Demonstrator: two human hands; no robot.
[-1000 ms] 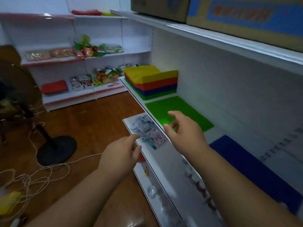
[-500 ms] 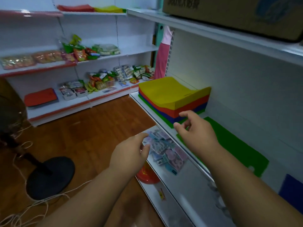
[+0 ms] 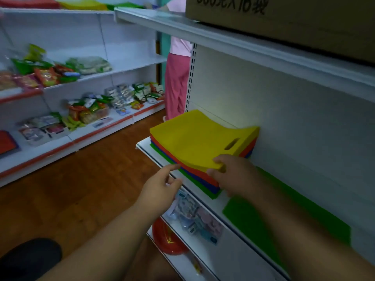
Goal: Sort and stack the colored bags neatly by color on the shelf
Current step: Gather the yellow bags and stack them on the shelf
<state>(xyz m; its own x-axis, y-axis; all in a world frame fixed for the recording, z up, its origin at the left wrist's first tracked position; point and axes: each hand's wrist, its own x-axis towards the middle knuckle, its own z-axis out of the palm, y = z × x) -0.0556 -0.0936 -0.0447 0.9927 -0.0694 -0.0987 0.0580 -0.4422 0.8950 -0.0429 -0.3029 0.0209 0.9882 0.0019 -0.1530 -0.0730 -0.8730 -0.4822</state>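
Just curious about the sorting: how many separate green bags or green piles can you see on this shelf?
2: one green layer at the bottom of the mixed stack, one green bag flat on the shelf beside it, partly hidden by the arm.

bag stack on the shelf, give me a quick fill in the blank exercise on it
1. The top bag of the stack is ____.
2. The ____ hand pinches that bag's near corner.
3. The left hand holds ____.
4. The single bag lying flat on the shelf beside the stack is ____.

Missing words: yellow; right; nothing; green
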